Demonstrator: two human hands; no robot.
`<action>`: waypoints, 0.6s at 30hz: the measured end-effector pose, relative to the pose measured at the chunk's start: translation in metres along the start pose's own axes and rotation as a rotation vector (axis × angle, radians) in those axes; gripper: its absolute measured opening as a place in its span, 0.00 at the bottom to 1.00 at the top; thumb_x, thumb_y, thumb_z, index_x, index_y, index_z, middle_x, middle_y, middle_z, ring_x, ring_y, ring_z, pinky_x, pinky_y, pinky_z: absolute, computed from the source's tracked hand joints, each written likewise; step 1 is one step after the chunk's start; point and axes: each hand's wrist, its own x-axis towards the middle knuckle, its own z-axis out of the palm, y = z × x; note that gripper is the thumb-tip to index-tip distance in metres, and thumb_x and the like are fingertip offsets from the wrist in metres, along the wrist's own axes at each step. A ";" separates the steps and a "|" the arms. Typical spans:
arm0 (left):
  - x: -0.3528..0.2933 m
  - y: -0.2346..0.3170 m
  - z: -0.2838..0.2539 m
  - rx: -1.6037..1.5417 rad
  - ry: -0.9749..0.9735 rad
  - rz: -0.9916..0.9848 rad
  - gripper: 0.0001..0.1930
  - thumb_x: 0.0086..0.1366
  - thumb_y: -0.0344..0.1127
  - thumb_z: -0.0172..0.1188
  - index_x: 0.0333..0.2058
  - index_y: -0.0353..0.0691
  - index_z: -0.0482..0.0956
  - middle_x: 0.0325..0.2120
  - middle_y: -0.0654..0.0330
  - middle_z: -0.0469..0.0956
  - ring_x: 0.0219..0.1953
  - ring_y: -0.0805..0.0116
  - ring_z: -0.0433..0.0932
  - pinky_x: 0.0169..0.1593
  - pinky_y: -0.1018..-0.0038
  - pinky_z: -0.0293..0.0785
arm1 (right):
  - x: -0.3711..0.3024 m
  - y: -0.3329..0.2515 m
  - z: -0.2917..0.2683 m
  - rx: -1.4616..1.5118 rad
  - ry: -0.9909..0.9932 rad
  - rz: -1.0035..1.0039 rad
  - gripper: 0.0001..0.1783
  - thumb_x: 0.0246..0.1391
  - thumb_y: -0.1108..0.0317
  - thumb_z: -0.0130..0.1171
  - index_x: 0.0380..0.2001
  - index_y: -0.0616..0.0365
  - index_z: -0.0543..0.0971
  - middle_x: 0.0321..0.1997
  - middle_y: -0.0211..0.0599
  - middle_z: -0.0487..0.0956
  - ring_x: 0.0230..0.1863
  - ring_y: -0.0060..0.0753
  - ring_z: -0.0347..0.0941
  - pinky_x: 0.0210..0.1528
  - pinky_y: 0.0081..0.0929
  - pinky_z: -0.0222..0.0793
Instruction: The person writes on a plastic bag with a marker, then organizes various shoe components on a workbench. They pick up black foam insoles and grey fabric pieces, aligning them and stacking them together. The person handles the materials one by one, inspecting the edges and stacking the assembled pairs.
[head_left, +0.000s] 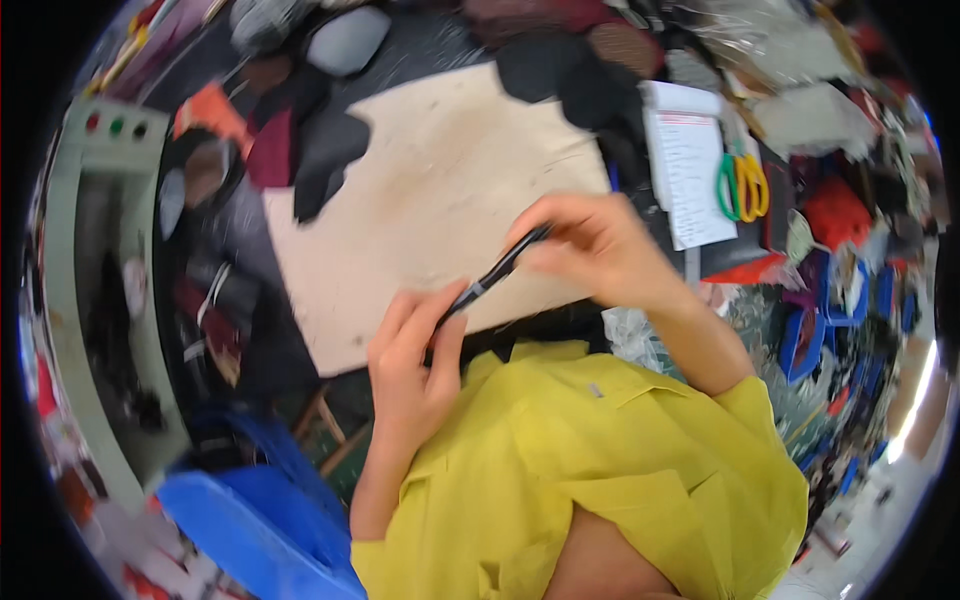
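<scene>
A slim black pen (492,276) is held slantwise between both hands above the near part of a large beige board (420,190). My left hand (415,350) pinches its lower end between thumb and fingers. At the upper end, the fingers of my right hand (595,245) are closed around the tip. A lighter band shows near the pen's middle. Dark cut pieces (335,165) overlap the board's left edge, and more black pieces (560,75) lie along its far edge.
To the right lie a written notepad (688,175) and scissors (742,187) with green and yellow handles. A grey-green machine frame (65,240) stands at the left, near a blue plastic bin (250,520). Blue baskets (803,345) sit low on the right.
</scene>
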 end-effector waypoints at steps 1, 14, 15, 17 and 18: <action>0.004 0.003 0.000 0.020 -0.031 0.041 0.13 0.60 0.21 0.56 0.44 0.31 0.80 0.24 0.60 0.70 0.23 0.72 0.65 0.26 0.76 0.59 | 0.001 0.001 0.002 -0.098 -0.028 -0.053 0.08 0.57 0.76 0.59 0.39 0.65 0.78 0.38 0.36 0.81 0.40 0.23 0.77 0.43 0.21 0.73; 0.048 0.023 0.040 -0.594 -0.008 -0.196 0.09 0.69 0.29 0.51 0.43 0.30 0.73 0.27 0.58 0.75 0.33 0.63 0.77 0.40 0.73 0.72 | -0.010 -0.007 -0.011 -0.568 0.586 -0.656 0.13 0.51 0.70 0.65 0.41 0.58 0.79 0.45 0.38 0.81 0.42 0.34 0.79 0.43 0.31 0.73; 0.060 0.026 0.047 -0.951 0.028 -0.372 0.10 0.72 0.31 0.50 0.45 0.30 0.71 0.27 0.60 0.75 0.35 0.65 0.77 0.43 0.74 0.72 | -0.004 -0.007 -0.017 -0.716 0.717 -0.840 0.14 0.51 0.70 0.65 0.42 0.57 0.79 0.48 0.37 0.80 0.44 0.36 0.78 0.44 0.33 0.73; 0.087 0.050 0.057 -1.182 -0.092 -0.411 0.14 0.74 0.37 0.47 0.48 0.30 0.68 0.36 0.56 0.79 0.45 0.65 0.77 0.52 0.73 0.70 | -0.021 -0.002 -0.041 -1.133 0.460 -0.958 0.14 0.51 0.69 0.60 0.43 0.54 0.80 0.51 0.36 0.78 0.42 0.33 0.75 0.38 0.28 0.70; 0.097 0.064 0.068 -1.206 -0.173 -0.404 0.14 0.74 0.37 0.47 0.48 0.30 0.69 0.39 0.54 0.79 0.48 0.64 0.77 0.53 0.72 0.70 | -0.026 -0.006 -0.050 -1.235 0.423 -1.038 0.14 0.51 0.69 0.58 0.43 0.55 0.80 0.51 0.37 0.78 0.43 0.33 0.74 0.38 0.27 0.69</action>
